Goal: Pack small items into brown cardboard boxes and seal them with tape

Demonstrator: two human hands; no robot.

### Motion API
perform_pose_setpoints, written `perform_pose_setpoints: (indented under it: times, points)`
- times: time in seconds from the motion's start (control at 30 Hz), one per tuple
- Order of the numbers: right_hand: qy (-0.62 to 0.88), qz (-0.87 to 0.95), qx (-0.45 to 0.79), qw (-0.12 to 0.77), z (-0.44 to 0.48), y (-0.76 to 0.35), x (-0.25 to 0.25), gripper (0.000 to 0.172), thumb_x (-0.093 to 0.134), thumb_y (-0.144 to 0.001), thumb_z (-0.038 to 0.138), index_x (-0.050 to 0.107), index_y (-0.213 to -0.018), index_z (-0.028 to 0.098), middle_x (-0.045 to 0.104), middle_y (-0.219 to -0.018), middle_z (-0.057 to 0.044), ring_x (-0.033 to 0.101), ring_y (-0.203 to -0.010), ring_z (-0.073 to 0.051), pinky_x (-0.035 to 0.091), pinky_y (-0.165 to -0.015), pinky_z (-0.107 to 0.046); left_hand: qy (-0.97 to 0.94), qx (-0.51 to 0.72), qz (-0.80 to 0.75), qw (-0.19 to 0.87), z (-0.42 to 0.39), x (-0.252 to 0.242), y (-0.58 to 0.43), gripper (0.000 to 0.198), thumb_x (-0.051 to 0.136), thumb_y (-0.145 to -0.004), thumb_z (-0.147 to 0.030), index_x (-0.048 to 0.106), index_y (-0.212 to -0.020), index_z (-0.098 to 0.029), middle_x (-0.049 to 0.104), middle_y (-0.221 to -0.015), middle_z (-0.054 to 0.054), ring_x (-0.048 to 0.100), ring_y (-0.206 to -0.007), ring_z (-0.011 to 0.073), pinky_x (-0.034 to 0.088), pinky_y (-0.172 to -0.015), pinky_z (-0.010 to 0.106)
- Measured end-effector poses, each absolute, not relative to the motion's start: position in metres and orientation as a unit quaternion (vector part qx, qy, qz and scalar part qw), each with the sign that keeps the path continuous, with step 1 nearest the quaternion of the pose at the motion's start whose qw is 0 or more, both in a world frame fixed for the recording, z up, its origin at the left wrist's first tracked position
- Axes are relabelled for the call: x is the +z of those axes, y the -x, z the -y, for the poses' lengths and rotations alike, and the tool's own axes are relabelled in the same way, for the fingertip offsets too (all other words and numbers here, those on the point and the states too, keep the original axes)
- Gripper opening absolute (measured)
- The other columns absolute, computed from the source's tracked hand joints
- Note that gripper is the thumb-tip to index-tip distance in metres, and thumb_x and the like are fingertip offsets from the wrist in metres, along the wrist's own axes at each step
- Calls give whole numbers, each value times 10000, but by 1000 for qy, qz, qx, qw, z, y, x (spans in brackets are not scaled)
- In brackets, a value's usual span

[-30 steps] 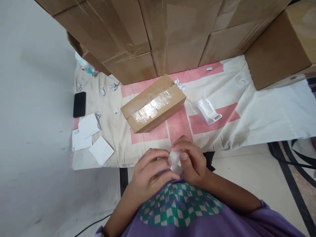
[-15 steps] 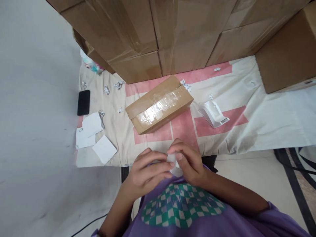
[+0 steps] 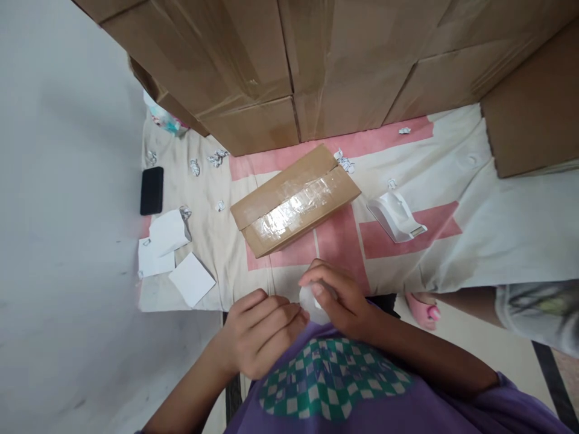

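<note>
Close to my chest, my right hand [image 3: 341,298] is closed around a small crumpled white piece of paper or tape [image 3: 310,299]. My left hand [image 3: 260,331] rests just left of it with fingers curled, its fingertips touching the white piece. Beyond my hands a taped brown cardboard box [image 3: 296,199] lies on a cream and pink cloth [image 3: 452,181]. A white tape dispenser [image 3: 395,216] lies to the right of the box.
Large stacked cartons [image 3: 289,60] wall off the far side. A black phone [image 3: 151,190] and white paper sheets [image 3: 174,253] lie at the cloth's left edge, with several crumpled scraps [image 3: 217,157]. Another person's foot in a pink sandal [image 3: 423,306] shows at right.
My left hand has drawn back slightly left from the white piece; my right hand keeps hold of it. Another person's foot and leg have come into view at the right.
</note>
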State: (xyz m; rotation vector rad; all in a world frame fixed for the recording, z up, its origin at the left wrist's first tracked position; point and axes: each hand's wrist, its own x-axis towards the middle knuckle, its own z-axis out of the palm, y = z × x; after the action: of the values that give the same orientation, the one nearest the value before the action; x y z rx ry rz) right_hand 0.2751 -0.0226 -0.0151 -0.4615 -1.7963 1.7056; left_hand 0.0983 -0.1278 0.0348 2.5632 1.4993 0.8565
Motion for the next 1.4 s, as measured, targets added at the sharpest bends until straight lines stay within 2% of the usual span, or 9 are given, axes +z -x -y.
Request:
perform_pose_setpoints:
  times: [0.3, 0.43, 0.53, 0.6, 0.7, 0.83, 1.17, 1.27, 1.4]
  points:
    - [192, 642, 685, 287, 18, -266, -24, 180, 463, -1035, 246, 630, -1009, 185, 632, -854, -25, 584, -766, -131, 496, -701, -262, -822, 235, -519, -10, 112, 27, -103, 123, 502, -928, -67, 575, -860, -139, 681, -772, 79, 635, -737, 188, 424, -604, 306]
    - [199, 629, 698, 280, 15, -264, -25, 180, 468, -1035, 257, 631, -1012, 183, 646, -862, -29, 594, -755, -130, 504, -694, -260, -802, 259, -537, 46, 112, 20, -99, 102, 489, -968, -127, 569, -909, -152, 688, -816, 69, 641, -776, 177, 466, -649, 305]
    - [202, 629, 693, 289, 11, -264, -23, 198, 458, -1040, 270, 633, -1018, 179, 647, -864, -35, 587, -750, -134, 508, -700, -270, -770, 305, -553, 92, 115, 16, -97, 148, 600, -965, -241, 612, -1062, -130, 706, -898, 85, 657, -830, 180, 527, -708, 321]
    - [205, 631, 689, 292, 9, -264, -22, 205, 458, -1041, 277, 636, -1017, 177, 645, -858, -36, 580, -736, -133, 507, -695, -271, -753, 335, -558, 96, 115, 16, -98, 216, 690, -913, -211, 637, -1104, -123, 713, -917, 81, 661, -847, 174, 548, -713, 313]
    - [215, 630, 688, 288, 7, -264, -22, 211, 456, -1042, 281, 640, -1017, 179, 639, -858, -32, 568, -710, -124, 496, -674, -259, -725, 382, -564, 101, 113, 18, -101, 210, 760, -844, -130, 669, -1034, -121, 720, -917, 70, 658, -836, 160, 557, -695, 296]
    - [212, 631, 688, 289, 5, -262, -21, 207, 455, -1042, 275, 636, -1019, 178, 636, -859, -29, 571, -716, -122, 490, -674, -256, -700, 411, -569, 131, 111, 16, -103, 189, 763, -845, -135, 677, -1012, -133, 717, -921, 63, 652, -813, 154, 554, -687, 300]
    - [196, 619, 708, 280, 12, -265, -22, 193, 463, -1039, 258, 632, -993, 177, 640, -844, -23, 586, -735, -120, 488, -684, -247, -744, 324, -517, 274, 101, 30, -85, 47, 674, -923, -170, 630, -932, -158, 661, -832, 37, 578, -760, 140, 490, -700, 299]
    - [195, 607, 722, 269, 17, -266, -23, 202, 459, -1043, 273, 626, -979, 179, 641, -846, -20, 593, -751, -122, 489, -704, -251, -775, 292, -503, 247, 99, 35, -82, 97, 691, -915, -175, 626, -981, -148, 683, -858, 41, 584, -769, 139, 486, -697, 299]
    - [208, 599, 731, 252, 20, -269, -22, 206, 468, -1040, 292, 633, -983, 182, 630, -830, -13, 574, -734, -119, 472, -694, -245, -831, 282, -462, 127, 101, 36, -83, 204, 735, -850, -78, 668, -1030, -145, 733, -843, 3, 609, -742, 124, 444, -622, 280]
